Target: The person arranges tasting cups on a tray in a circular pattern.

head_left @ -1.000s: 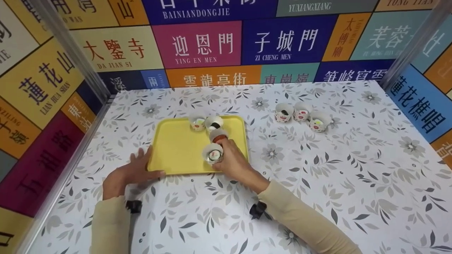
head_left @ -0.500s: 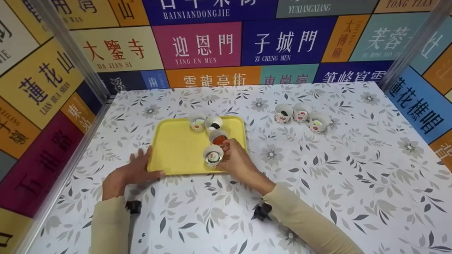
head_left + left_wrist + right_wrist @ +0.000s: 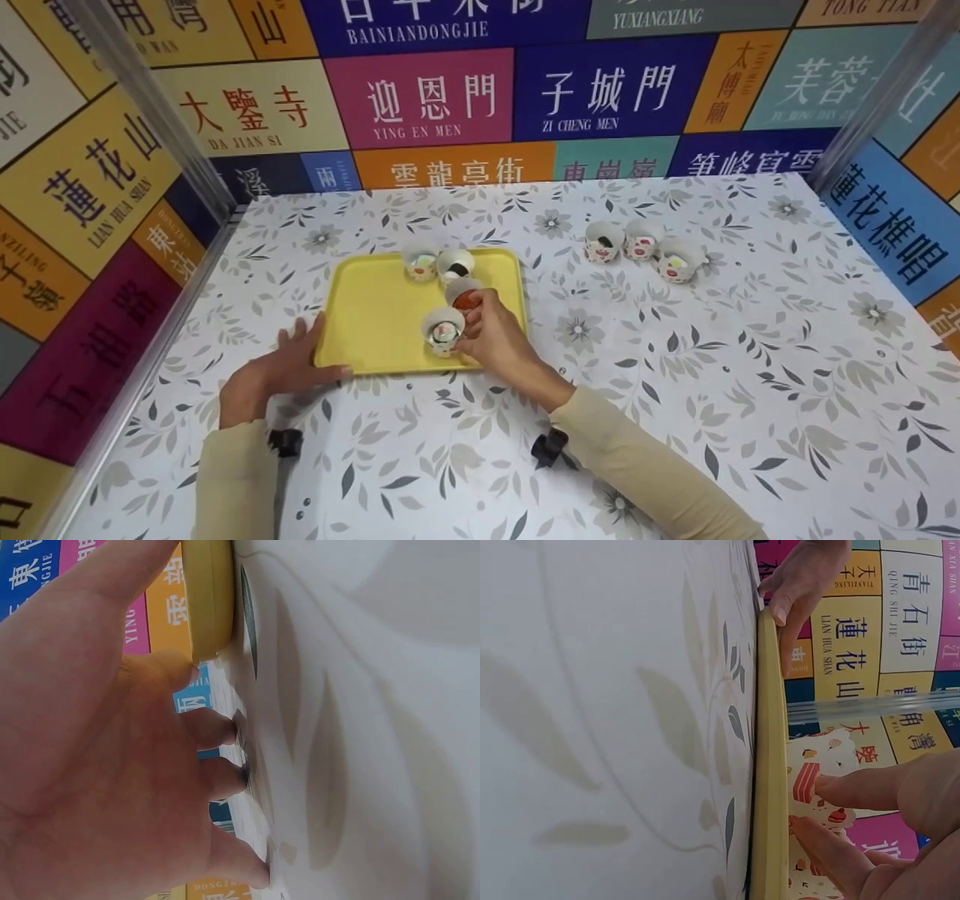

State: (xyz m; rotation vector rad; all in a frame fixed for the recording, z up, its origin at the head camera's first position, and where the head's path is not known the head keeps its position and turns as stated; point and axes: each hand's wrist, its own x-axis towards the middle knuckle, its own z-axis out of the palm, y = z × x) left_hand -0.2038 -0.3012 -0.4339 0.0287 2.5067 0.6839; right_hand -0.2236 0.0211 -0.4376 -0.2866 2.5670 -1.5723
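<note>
A yellow tray (image 3: 375,315) bears several printed paper cups in a line on its right part. The nearest cup (image 3: 437,346) contains a sushi roll piece (image 3: 444,331). My right hand (image 3: 499,337) has its fingertips against that cup's right side; in the right wrist view the thumb (image 3: 851,789) and a finger press on the cup wall. Right behind stands a cup with an orange-red piece (image 3: 465,300), partly covered by the hand. My left hand (image 3: 281,364) rests at the tray's left front corner, fingers spread and thumb along the front edge.
Farther back on the tray are a cup with a black-and-white piece (image 3: 455,264) and a cup with a pale piece (image 3: 421,264). Three more filled cups (image 3: 640,241) stand together on the flowered tablecloth at the back right. Printed panels (image 3: 442,94) wall the table.
My right hand has let go its grip on the nearest cup, drawn back slightly, then come against its side. That cup has shifted a little left. The left hand stays put.
</note>
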